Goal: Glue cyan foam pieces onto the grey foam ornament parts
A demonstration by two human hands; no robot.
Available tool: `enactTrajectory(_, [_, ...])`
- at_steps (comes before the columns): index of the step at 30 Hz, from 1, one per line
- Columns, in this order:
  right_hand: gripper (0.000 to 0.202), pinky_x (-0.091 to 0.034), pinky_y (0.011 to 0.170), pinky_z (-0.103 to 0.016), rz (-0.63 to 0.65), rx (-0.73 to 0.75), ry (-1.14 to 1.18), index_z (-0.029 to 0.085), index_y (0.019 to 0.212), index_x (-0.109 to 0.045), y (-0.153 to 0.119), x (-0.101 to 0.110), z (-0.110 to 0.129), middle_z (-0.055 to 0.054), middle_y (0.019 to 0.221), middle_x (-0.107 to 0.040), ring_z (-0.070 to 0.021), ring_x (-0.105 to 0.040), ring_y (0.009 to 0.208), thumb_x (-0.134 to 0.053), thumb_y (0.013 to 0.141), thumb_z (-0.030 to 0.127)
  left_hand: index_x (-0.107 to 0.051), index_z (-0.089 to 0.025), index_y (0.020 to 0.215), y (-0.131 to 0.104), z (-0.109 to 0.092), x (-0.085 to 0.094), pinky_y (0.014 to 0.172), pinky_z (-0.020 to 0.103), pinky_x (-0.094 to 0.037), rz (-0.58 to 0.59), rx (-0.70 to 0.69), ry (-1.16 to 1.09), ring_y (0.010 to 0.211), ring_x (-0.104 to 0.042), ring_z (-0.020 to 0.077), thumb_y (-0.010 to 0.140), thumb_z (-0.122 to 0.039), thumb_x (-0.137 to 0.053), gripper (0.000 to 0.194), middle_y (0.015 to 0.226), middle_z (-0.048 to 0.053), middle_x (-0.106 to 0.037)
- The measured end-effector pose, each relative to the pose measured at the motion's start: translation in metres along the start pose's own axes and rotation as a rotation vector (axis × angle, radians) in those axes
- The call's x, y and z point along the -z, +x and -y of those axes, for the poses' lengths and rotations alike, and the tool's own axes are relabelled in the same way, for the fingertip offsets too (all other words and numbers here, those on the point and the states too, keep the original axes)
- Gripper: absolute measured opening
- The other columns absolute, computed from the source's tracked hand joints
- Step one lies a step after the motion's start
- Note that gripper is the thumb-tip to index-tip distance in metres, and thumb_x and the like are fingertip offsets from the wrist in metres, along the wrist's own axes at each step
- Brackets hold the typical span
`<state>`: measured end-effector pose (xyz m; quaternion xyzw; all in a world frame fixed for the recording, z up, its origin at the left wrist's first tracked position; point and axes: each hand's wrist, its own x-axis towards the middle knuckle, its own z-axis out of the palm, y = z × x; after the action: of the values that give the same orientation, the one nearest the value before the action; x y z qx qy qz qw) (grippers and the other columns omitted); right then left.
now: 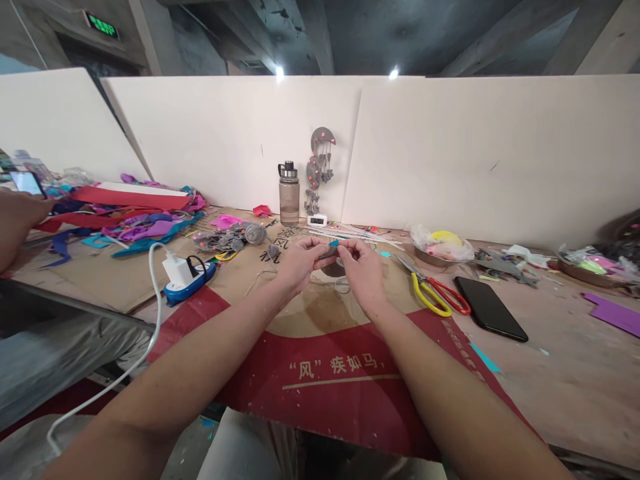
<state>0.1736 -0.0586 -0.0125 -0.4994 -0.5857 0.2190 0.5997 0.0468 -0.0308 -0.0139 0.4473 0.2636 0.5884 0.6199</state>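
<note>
Fingertips of my left hand point(300, 265) and my right hand point(365, 270) meet over the paper, pinching a small flat grey piece point(327, 253) between them. A teal scrap point(334, 244) shows at its upper edge, by my right fingertips. What exactly the piece is, I cannot tell. Below the hands lies a dark round shape point(334, 269), partly hidden, with thin grey yarn point(342, 287) near it. To the left rest a ball of grey yarn point(256, 233) and a small grey heart-like piece point(273, 251).
Right of my hands lie scissors point(433, 293) with red and yellow handles and a black phone point(490, 308). Behind stand a water bottle point(289, 197), a small clock point(317, 220) and a grey moon hanging point(323, 141). A blue power strip point(190, 283) sits left; another person's arm point(20, 223) is beyond.
</note>
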Motion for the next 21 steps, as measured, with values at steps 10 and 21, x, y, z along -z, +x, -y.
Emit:
enactTrajectory(10, [0.018,-0.041,0.061,-0.028,0.01,0.005,-0.034,0.021,0.075,-0.062,0.003,0.002,-0.001,0.0,0.068,-0.06,-0.0152,-0.049,0.062,-0.054,0.077,0.037,-0.058,-0.012,0.066,0.0,0.0,0.001,0.086,0.036,-0.057,0.025,0.008,0.045,0.071,-0.06,0.0094,0.061,-0.02,-0.082,0.026,0.072,-0.001,-0.06])
enactTrajectory(21, [0.022,-0.039,0.056,-0.027,0.103,-0.079,0.129,0.022,0.07,-0.057,0.011,0.003,-0.016,0.002,0.063,-0.056,-0.013,-0.044,0.057,-0.056,0.074,0.044,-0.064,-0.011,0.072,0.003,-0.004,0.006,0.084,0.032,-0.057,0.139,0.075,0.063,0.077,-0.063,0.0111,0.064,-0.023,-0.083,0.024,0.078,0.003,-0.064])
